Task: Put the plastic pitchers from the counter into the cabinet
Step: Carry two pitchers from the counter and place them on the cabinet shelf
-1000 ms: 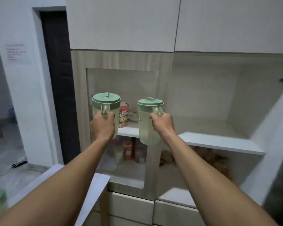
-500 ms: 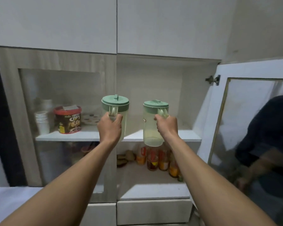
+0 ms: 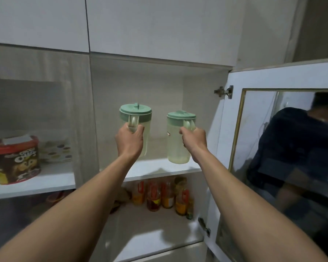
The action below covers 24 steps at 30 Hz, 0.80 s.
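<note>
Two pale green plastic pitchers with darker green lids are held up inside the open cabinet compartment. My left hand (image 3: 129,140) grips the handle of the left pitcher (image 3: 135,115), whose lower body my hand mostly hides. My right hand (image 3: 194,138) grips the handle of the right pitcher (image 3: 175,140), which hangs slightly lower, its base just above the white upper shelf (image 3: 159,169). Both pitchers are upright and apart from each other.
The cabinet door (image 3: 284,76) with a reflective glass pane stands open at the right. Several bottles (image 3: 165,197) stand on the lower shelf. Behind the shut left glass door are a red cereal tub (image 3: 13,159) and a spotted box (image 3: 56,151).
My view has moved closer and to the right. Both hands have carried the pitchers forward into the open compartment, over the upper shelf.
</note>
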Each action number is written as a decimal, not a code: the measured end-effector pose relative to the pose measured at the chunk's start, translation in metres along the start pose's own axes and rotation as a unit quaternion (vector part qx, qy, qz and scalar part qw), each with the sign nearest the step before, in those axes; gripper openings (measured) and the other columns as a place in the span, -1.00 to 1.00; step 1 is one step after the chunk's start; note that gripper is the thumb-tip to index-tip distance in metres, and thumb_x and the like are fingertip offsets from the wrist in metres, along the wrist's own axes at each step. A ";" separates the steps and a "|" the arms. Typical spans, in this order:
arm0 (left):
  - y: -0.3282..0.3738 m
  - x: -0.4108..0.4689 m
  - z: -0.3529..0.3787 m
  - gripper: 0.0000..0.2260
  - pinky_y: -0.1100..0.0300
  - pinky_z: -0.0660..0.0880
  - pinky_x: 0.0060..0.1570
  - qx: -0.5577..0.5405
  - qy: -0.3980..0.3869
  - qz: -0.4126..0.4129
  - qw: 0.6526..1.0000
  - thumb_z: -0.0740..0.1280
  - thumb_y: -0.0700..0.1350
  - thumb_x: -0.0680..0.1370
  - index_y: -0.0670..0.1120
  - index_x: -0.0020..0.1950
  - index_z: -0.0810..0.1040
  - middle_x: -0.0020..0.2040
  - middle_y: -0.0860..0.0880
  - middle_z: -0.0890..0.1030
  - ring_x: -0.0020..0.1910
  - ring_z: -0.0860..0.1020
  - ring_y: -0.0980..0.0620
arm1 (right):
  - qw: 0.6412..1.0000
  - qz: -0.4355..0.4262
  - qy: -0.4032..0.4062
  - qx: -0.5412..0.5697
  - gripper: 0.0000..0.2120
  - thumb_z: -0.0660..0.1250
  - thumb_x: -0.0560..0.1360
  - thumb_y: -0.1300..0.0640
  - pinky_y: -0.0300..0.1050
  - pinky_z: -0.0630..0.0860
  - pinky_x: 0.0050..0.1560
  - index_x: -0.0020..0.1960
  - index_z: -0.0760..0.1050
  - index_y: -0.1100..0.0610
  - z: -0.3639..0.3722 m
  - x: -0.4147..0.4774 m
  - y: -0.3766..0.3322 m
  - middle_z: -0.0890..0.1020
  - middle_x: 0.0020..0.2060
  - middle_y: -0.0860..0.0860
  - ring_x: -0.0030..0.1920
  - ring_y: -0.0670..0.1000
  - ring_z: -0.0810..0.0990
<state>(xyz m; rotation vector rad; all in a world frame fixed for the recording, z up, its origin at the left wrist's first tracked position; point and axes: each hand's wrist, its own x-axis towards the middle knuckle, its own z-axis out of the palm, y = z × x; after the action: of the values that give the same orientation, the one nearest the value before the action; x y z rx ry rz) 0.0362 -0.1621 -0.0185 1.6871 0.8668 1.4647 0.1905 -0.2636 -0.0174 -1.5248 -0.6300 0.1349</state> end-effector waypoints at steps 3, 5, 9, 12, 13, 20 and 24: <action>-0.013 0.023 0.023 -0.74 -0.10 0.61 -0.14 -0.015 -0.014 -0.013 1.000 0.27 0.09 0.43 -0.09 -0.20 0.58 -0.28 -0.11 0.66 -0.23 0.65 -0.18 | 1.000 -0.001 0.018 -0.004 -0.93 0.35 0.32 0.08 -0.03 0.45 -0.25 -0.30 0.53 0.06 0.005 0.024 0.006 0.53 -0.44 -0.03 -0.37 0.04 0.49; -0.021 0.035 0.037 -0.76 -0.09 0.62 -0.15 -0.019 -0.023 -0.023 0.999 0.28 0.07 0.44 -0.09 -0.21 0.58 -0.27 -0.11 0.66 -0.22 0.65 -0.18 | 1.000 0.006 0.019 -0.006 -0.93 0.35 0.35 0.10 -0.04 0.44 -0.25 -0.29 0.52 0.07 0.010 0.040 0.011 0.51 -0.45 -0.04 -0.38 0.04 0.48; -0.041 0.062 0.067 -0.74 -0.07 0.61 -0.16 -0.016 -0.035 -0.023 0.999 0.26 0.08 0.42 -0.09 -0.20 0.59 -0.29 -0.10 0.66 -0.24 0.65 -0.16 | 0.999 0.016 0.034 -0.004 -0.94 0.36 0.32 0.09 -0.04 0.44 -0.26 -0.31 0.53 0.05 0.023 0.077 0.030 0.51 -0.47 -0.06 -0.40 0.02 0.47; -0.063 0.082 0.094 -0.71 -0.05 0.61 -0.15 -0.005 -0.035 -0.028 0.999 0.26 0.09 0.41 -0.10 -0.18 0.61 -0.30 -0.11 0.66 -0.25 0.64 -0.16 | 0.999 0.023 0.048 -0.005 -0.93 0.37 0.30 0.07 -0.04 0.46 -0.24 -0.32 0.54 0.05 0.036 0.111 0.052 0.53 -0.45 -0.04 -0.38 0.04 0.50; -0.067 0.086 0.100 -0.71 -0.04 0.60 -0.14 0.000 -0.035 -0.027 0.999 0.26 0.08 0.42 -0.11 -0.18 0.61 -0.30 -0.12 0.66 -0.24 0.64 -0.17 | 0.998 0.026 0.052 -0.005 -0.93 0.37 0.30 0.07 -0.04 0.47 -0.23 -0.32 0.54 0.05 0.038 0.118 0.057 0.54 -0.44 -0.04 -0.36 0.05 0.51; -0.133 0.145 0.183 -0.77 -0.08 0.62 -0.09 0.004 -0.005 -0.042 0.999 0.29 0.05 0.47 -0.09 -0.14 0.60 -0.21 -0.15 0.66 -0.20 0.65 -0.17 | 0.999 0.024 0.036 -0.015 -0.87 0.39 0.37 0.07 -0.05 0.46 -0.26 -0.33 0.51 0.04 0.069 0.219 0.124 0.55 -0.43 -0.02 -0.37 0.04 0.53; -0.163 0.174 0.232 -0.75 -0.08 0.60 -0.07 0.021 -0.019 -0.052 0.998 0.26 0.01 0.49 -0.15 -0.10 0.60 -0.21 -0.16 0.67 -0.19 0.64 -0.21 | 0.999 0.032 0.028 -0.022 -0.90 0.37 0.41 0.11 -0.08 0.45 -0.29 -0.28 0.55 0.09 0.083 0.276 0.154 0.59 -0.38 0.04 -0.34 0.07 0.55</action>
<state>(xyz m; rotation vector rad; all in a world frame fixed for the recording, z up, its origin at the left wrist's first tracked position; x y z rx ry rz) 0.2838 0.0477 -0.0921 1.6695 0.9569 1.3479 0.4293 -0.0516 -0.0876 -1.5862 -0.5433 0.1267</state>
